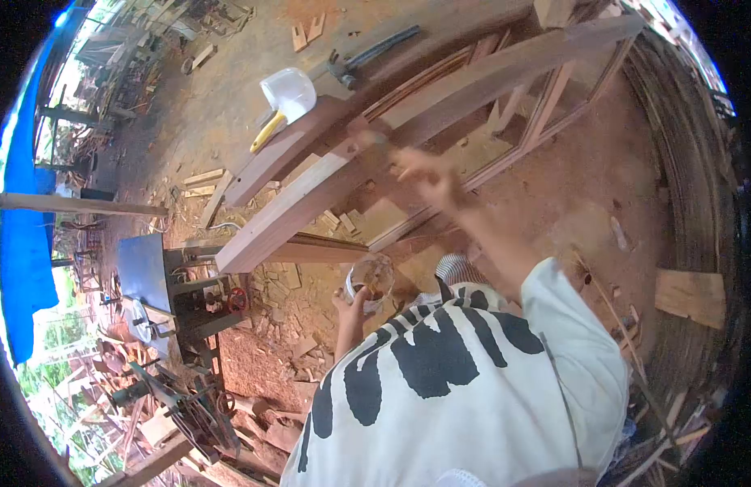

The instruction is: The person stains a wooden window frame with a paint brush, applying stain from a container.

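My left hand [351, 305] is wrapped round the side of a clear round container [371, 280], with a little brownish stuff inside, below the near wooden beam [294, 207]. Farther up, my right hand [428, 174] is stretched out over the wooden frame. Its fingers are closed on something blurred and brownish [374, 146], too smeared to name, at the top face of the beam. A dark patch shows on the wood beside it.
A white scoop-like tool with a yellow handle [268, 131] lies on the farther beam. Beyond it is a metal clamp [343, 71]. Wood scraps litter the floor. A dark-topped table [144, 264] and machinery [189, 414] stand at the left, stacked boards [692, 162] at the right.
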{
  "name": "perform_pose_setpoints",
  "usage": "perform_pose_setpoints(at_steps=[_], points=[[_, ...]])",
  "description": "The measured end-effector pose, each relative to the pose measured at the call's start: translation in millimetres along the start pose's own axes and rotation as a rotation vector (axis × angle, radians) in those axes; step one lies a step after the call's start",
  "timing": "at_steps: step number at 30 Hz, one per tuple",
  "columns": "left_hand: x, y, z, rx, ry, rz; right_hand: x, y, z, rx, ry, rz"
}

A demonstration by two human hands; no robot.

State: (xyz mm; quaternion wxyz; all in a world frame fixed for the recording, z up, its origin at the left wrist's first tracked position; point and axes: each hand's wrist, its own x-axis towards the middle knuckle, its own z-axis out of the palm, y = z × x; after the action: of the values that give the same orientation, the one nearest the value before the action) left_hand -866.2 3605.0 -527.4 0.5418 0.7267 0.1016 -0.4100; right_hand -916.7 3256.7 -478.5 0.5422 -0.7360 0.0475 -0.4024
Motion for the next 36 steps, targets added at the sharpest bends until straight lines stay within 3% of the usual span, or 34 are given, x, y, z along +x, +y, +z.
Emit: perform_pose_setpoints(at_steps=[3, 6, 9, 11, 12, 15, 16, 19, 21, 22, 23, 24, 26, 29, 34, 36], points=[[-8.0, -9.1, -13.6, 0.008, 0.015, -0.046, 28.5, 1.8, -90.7, -0.138, 0.15, 0.072], [-13.7, -29.9, -29.8, -0.002, 0.06, -0.051, 27.2, 3.8, -169.7, -0.873, 0.341, 0.046], [-28.3, -38.0, -37.6, 0.041, 0.132, -0.033, 15.6, -10.1, -195.4, -0.906, 0.466, 0.132], [-29.7, -55.7, -48.3, -0.007, 0.152, -0.002, -1.7, -41.9, -173.4, -0.555, 0.571, 0.43], [-35.8, -56.4, -50.2, -0.004, 0.148, -0.005, -13.3, -51.8, -150.5, -0.508, 0.608, 0.429], [-44.6, -55.4, -52.9, -0.025, 0.064, 0.019, -83.0, -20.4, -90.1, -0.517, 0.514, 0.22], [-39.5, -63.6, -55.8, -0.053, 0.028, 0.007, -106.5, -33.4, -58.0, -0.335, 0.453, 0.407], [-16.4, -75.8, -64.6, -0.072, -0.136, -0.037, -145.3, -102.1, 25.9, 0.158, 0.237, 0.583], [-24.2, -56.0, -51.9, -0.023, -0.197, 0.031, -153.1, -151.4, 52.6, 0.208, 0.055, 0.721], [-29.4, -41.7, -46.2, 0.006, -0.253, 0.022, -156.6, -162.5, 58.5, 0.079, -0.058, 0.653], [-30.9, -34.3, -42.2, 0.008, -0.261, 0.018, -160.3, -169.2, 61.3, -0.05, -0.172, 0.583], [-31.4, -28.7, -37.3, 0.016, -0.377, 0.067, -166.1, -169.5, 62.1, -0.056, -0.167, 0.586], [-43.2, -11.6, -18.9, 0.046, -0.559, 0.129, -174.7, -166.2, 56.4, -0.191, -0.349, 0.395], [-53.7, -4.8, 18.9, 0.072, -0.62, 0.137, -171.4, -173.9, 34.5, -0.197, -0.364, 0.32], [-93.0, 3.8, 102.8, -0.07, -0.607, 0.102, -158.8, -170.4, -30.8, -0.112, -0.33, 0.469], [-94.8, 0.0, 135.1, -0.058, -0.589, 0.085, -162.3, -155.0, -59.3, -0.148, -0.236, 0.335]])
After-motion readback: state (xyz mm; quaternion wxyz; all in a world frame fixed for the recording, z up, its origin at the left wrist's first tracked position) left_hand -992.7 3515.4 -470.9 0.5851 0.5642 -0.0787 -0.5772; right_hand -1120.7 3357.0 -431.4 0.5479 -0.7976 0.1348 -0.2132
